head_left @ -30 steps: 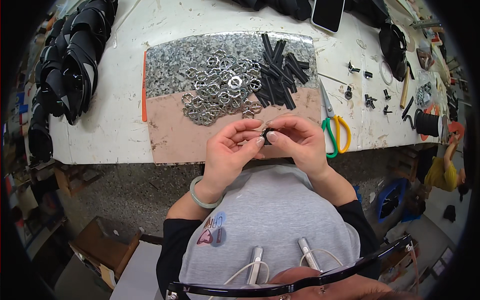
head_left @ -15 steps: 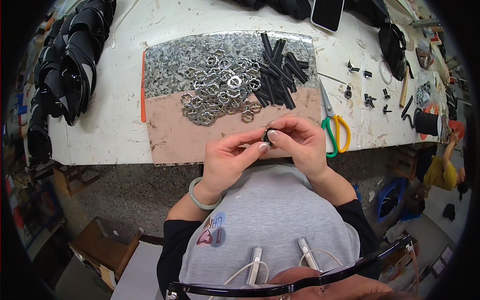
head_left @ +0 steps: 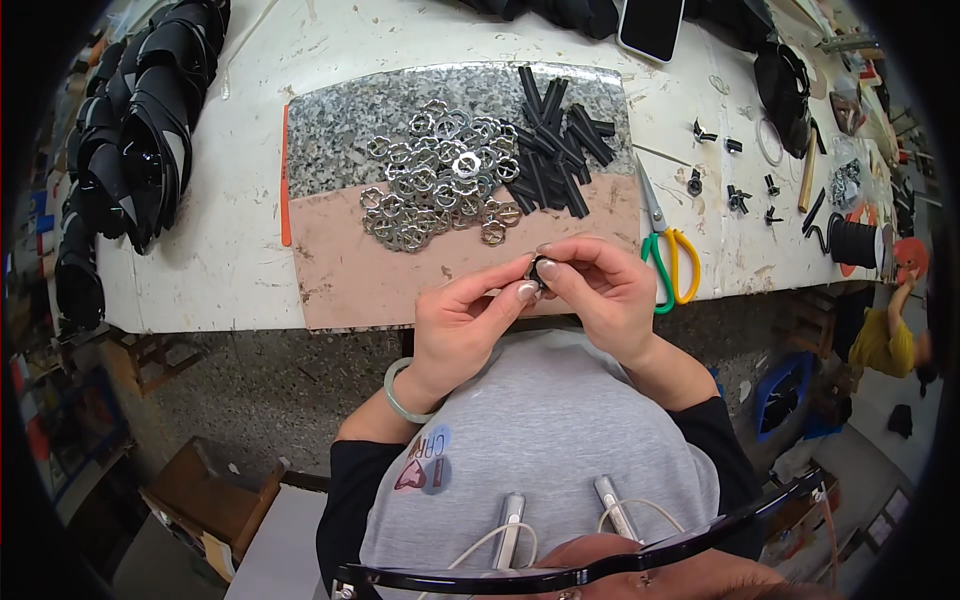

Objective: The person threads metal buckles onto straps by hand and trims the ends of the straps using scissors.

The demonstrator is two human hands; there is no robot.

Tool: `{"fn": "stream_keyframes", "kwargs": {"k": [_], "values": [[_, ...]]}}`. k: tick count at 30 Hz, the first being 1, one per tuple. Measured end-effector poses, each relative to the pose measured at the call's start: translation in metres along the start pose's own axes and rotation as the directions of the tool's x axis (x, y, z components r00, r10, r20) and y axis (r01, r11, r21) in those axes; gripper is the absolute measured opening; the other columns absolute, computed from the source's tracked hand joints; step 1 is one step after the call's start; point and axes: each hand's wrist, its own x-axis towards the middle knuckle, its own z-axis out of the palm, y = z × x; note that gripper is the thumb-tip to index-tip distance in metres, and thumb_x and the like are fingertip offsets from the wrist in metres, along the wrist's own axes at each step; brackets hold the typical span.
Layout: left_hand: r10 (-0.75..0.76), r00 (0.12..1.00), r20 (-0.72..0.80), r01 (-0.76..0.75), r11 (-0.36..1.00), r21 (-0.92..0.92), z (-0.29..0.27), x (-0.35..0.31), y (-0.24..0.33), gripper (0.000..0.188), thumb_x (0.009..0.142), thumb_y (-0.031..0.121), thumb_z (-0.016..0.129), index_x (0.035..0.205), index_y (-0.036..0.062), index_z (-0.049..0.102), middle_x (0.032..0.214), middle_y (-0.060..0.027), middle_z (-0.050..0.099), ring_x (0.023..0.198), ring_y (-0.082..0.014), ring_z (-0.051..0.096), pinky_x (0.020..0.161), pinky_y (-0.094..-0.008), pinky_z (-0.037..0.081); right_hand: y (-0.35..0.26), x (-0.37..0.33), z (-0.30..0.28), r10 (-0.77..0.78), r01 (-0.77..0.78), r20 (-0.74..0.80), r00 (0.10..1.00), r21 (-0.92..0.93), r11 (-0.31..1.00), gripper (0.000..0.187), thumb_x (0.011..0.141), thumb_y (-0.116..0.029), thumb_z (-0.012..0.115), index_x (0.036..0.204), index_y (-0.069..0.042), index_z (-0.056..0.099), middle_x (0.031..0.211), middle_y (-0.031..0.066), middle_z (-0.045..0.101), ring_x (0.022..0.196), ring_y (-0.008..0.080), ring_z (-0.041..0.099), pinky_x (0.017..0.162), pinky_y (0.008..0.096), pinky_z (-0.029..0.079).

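Both of my hands meet over the near edge of the table, pinching one small ring buckle with a black strip (head_left: pixel 538 272) between their fingertips. My left hand (head_left: pixel 458 322) is closed on its left side, thumb and forefinger together. From the other side my right hand (head_left: pixel 608 298) grips it, the thumb pressed on top. The fingers cover most of the piece. Just beyond lies a heap of silver flower-shaped ring buckles (head_left: pixel 430 185). Short black strips (head_left: pixel 552 150) are piled to the right of them.
Beneath the heaps are a speckled stone slab (head_left: pixel 325 135) and a pinkish-tan sheet (head_left: pixel 345 270). Scissors (head_left: pixel 668 262) with green and yellow handles lie to the right, near several small black pieces (head_left: pixel 738 200). Stacked black shapes (head_left: pixel 155 130) stand left; a phone (head_left: pixel 651 25) lies far back.
My hands stay together on the small piece, with only slight shifts of the fingers. The heaps look the same.
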Motion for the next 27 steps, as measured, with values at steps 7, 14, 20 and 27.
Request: {"fn": "stream_keyframes", "kwargs": {"k": [7,14,20,27], "values": [[0.020,0.998,-0.062,-0.017,0.998,0.060,0.000,-0.001,-0.004,0.026,0.085,-0.003,0.057,0.111,-0.0059,0.058,0.097,-0.0106,0.064,0.086,-0.0112,0.061,0.075,-0.0203,0.051,0.006,-0.002,0.005,-0.166,0.150,-0.050,0.985,-0.227,0.962,0.013,0.082,0.004,0.060,0.095,0.006,0.059,0.088,0.0095,0.064,0.079,0.0119,0.062,0.069,0.0220,0.051],[-0.004,0.993,-0.121,0.011,0.999,0.053,0.002,-0.001,-0.009,0.023,0.085,-0.002,0.059,0.107,-0.0045,0.061,0.093,-0.0086,0.065,0.082,-0.0090,0.061,0.071,-0.0188,0.051,0.012,-0.002,0.005,-0.298,0.250,-0.061,0.952,-0.404,0.880,0.014,0.079,0.007,0.060,0.093,0.004,0.059,0.084,0.0104,0.064,0.074,0.0150,0.063,0.064,0.0236,0.051],[-0.034,0.993,-0.115,0.031,0.999,-0.032,0.003,-0.001,-0.007,0.026,0.085,-0.003,0.058,0.111,-0.0050,0.058,0.099,-0.0103,0.063,0.085,-0.0114,0.061,0.075,-0.0215,0.052,0.007,0.002,0.006,-0.411,0.363,0.027,0.911,-0.526,0.769,0.013,0.077,0.008,0.061,0.088,0.001,0.058,0.083,0.0124,0.063,0.072,0.0228,0.063,0.061,0.0267,0.050],[0.074,0.995,-0.072,-0.067,0.993,0.093,-0.001,-0.004,-0.004,0.030,0.081,-0.007,0.059,0.111,-0.0053,0.054,0.102,-0.0097,0.059,0.091,-0.0144,0.060,0.080,-0.0259,0.053,-0.004,-0.002,-0.001,0.007,-0.003,0.028,1.000,-0.149,0.989,0.014,0.081,0.011,0.055,0.095,0.005,0.056,0.100,0.0151,0.061,0.092,0.0190,0.060,0.083,0.0294,0.049]]}}
